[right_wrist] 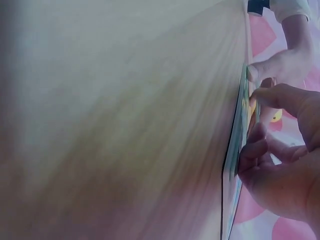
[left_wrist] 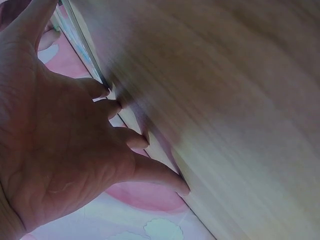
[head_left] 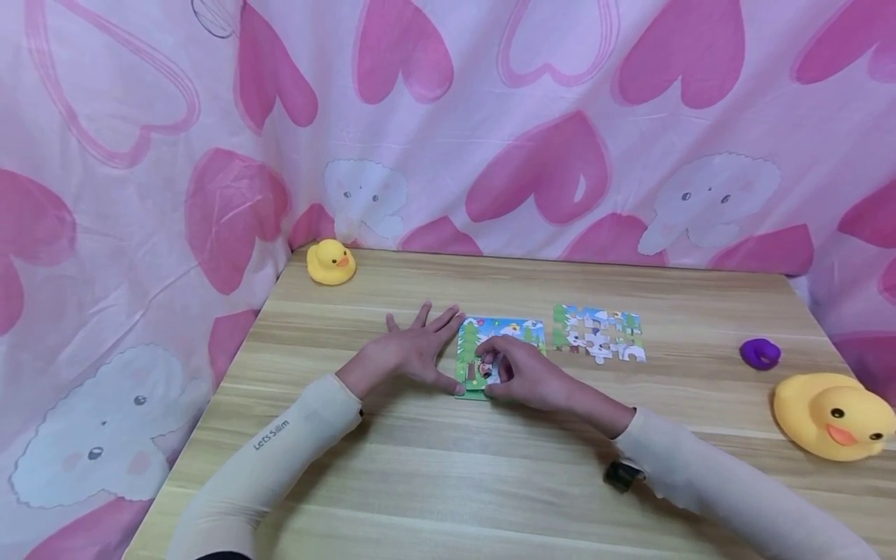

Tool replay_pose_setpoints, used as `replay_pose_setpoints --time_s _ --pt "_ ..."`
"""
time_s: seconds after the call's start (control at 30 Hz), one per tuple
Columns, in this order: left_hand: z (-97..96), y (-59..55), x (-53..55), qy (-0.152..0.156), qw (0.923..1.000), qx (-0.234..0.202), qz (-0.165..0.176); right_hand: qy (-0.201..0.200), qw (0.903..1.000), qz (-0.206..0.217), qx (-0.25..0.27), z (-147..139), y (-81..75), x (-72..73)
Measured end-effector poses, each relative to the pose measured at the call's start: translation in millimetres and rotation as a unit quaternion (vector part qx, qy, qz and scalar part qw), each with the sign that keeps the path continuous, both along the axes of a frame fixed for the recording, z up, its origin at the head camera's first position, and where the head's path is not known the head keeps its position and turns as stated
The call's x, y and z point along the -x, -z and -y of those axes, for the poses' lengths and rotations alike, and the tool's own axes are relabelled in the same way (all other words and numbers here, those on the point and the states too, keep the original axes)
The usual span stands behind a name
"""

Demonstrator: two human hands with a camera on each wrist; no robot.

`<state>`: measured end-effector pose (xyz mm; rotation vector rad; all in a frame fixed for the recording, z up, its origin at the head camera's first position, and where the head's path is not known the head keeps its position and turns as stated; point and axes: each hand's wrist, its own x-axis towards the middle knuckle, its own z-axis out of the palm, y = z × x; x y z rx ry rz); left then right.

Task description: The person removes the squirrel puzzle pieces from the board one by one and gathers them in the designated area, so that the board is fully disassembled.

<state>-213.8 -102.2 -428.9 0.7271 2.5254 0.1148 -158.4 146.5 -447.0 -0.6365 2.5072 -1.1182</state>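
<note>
Spread wide, with its fingers out straight, the left hand [head_left: 418, 351] has the tips of its index finger and thumb at the left edge of the picture puzzle [head_left: 470, 342]. In the left wrist view its other fingertips come down on the wooden table [head_left: 448, 474]. A pale sleeve [head_left: 287, 451] with dark lettering covers that arm. At the far left corner of the table sits a small yellow duck [head_left: 331, 262], close to the pink curtain [head_left: 434, 140], which is printed with hearts and pale animals.

The puzzle lies flat near the middle of the table, showing green trees, a blue sky and a green lower border. Over its lower right part bends the right hand [head_left: 525, 373], fingers curled, with thumb and index finger down at the picture; the hand hides what is between them, so I cannot tell whether it grips a piece. Just to the right of the puzzle lie loosely fitted puzzle pieces [head_left: 600, 342], with gaps among them. A black device [head_left: 621, 476] hangs below the right sleeve [head_left: 735, 482]. Further right, well apart, are a small purple toy [head_left: 761, 354] and, nearer the viewer, a large yellow duck [head_left: 829, 420].
</note>
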Motion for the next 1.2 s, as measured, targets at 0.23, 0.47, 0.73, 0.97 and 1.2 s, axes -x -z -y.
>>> replay_pose_setpoints --time_s 0.23,0.47,0.73,0.97,1.2 --pt "-0.6 1.4 -0.3 -0.003 1.0 -0.004 0.0 0.004 0.9999 -0.016 0.005 -12 -6.4 -3.0" --pt "-1.9 1.2 -0.8 -0.003 0.9999 -0.011 0.006 0.047 0.9988 -0.01 -0.009 -44 -12.9 -10.3" --pt "0.8 -0.2 -0.5 -0.008 0.9999 -0.008 0.005 0.062 0.9964 -0.056 -0.014 -77 -11.6 -12.7" --pt "3.5 0.6 -0.3 -0.008 0.9999 -0.005 0.01 0.076 0.9917 -0.092 -0.048 -100 -4.6 -17.5" --pt "0.1 1.5 -0.9 -0.003 0.9999 -0.012 0.004 0.09 0.99 -0.082 -0.072 -120 -1.4 -24.8"
